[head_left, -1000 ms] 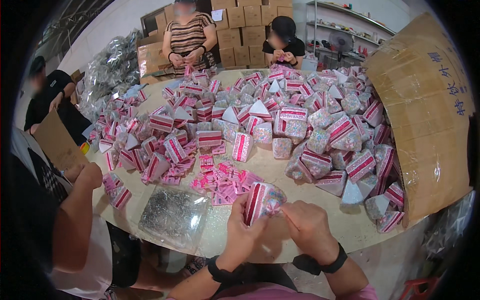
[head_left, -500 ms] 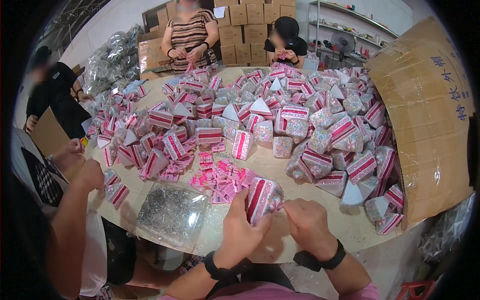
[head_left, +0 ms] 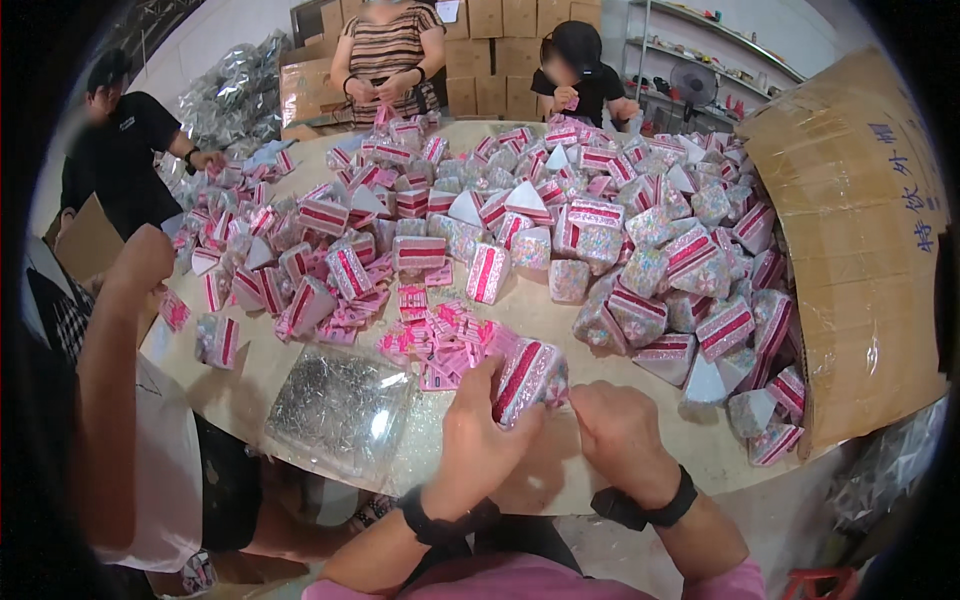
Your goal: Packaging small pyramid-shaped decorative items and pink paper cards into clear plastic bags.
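Observation:
My left hand [head_left: 482,432] is wrapped round a toy cake slice [head_left: 530,378] with pink and white layered sides and a pale, sprinkle-speckled end. The slice is tilted over the near edge of the table. Close against its right corner, my right hand [head_left: 625,440] is closed in a pinch; whatever its fingertips grip is too small to make out. Just beyond my left hand lies a loose heap of pink printed cards [head_left: 450,340]. To the left of it sits a clear shallow tray [head_left: 325,455] of thin, shiny, pin-like pieces.
A large pile of similar cake slices [head_left: 487,272] covers the far table [head_left: 545,480]. An open cardboard box [head_left: 850,300] leans at the right edge. Co-workers stand round the far and left sides; one person's arm [head_left: 118,340] reaches in at left, near a slice [head_left: 216,341].
My hands stay at the same slice, almost unmoved. At left, the neighbouring person's arm has lifted, and slices near it have shifted. The far-left co-worker has straightened up.

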Available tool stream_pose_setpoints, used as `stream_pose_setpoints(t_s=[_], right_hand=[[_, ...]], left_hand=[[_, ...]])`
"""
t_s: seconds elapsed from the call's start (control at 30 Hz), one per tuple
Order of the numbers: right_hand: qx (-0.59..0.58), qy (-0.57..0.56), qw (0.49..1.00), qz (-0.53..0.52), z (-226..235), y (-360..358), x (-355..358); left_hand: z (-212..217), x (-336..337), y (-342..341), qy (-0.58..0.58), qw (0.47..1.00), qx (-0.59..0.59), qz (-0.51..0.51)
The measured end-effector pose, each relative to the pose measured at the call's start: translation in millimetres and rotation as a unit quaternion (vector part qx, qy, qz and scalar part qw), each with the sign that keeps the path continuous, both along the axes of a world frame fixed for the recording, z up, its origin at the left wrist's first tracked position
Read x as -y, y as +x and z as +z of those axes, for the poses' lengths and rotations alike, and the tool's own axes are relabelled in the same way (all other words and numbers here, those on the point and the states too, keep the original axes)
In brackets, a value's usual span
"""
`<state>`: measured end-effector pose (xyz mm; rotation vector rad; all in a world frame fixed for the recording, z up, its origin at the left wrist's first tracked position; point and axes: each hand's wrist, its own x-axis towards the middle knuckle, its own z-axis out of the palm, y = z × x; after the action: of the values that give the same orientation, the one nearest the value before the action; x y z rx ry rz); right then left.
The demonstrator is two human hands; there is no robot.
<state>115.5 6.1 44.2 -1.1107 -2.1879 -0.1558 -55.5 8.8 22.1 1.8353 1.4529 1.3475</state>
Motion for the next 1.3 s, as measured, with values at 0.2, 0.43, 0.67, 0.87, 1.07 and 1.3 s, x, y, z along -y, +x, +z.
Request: stream_pose_setpoints(t_s=[0.2,0.43,0.67,0.87,1.07,1.3], right_hand=[[-0.113,-0.115,0.987,0.025,2.4,1.3,-5.0],[-0.198,-0.267,0.942,0.036,23.6,-14.9,3.8],[-0.169,-0.203,0.964,0.034,32.9,-18.2,1.9],[-0.132,-0.178,0.975,0.035,40.8,-21.6,3.4],[-0.154,-0.177,0.972,0.022,37.3,-23.3,3.4],[-0.247,-0.187,0.950,0.024,32.4,-26.5,8.6]], left_hand=[[-0.1,-13.2,-5.9,-0.046,0.991,0.121,-0.020],[-12.3,-22.9,-8.3,-0.007,0.976,0.215,0.020],[-12.5,-4.1,-3.3,-0.056,0.914,0.380,-0.131],[-12.8,0.3,-0.5,-0.028,0.930,0.352,-0.099],[-8.6,2.6,0.1,0.027,0.961,0.271,-0.046],[-10.2,1.9,2.5,0.000,0.917,0.391,-0.075]])
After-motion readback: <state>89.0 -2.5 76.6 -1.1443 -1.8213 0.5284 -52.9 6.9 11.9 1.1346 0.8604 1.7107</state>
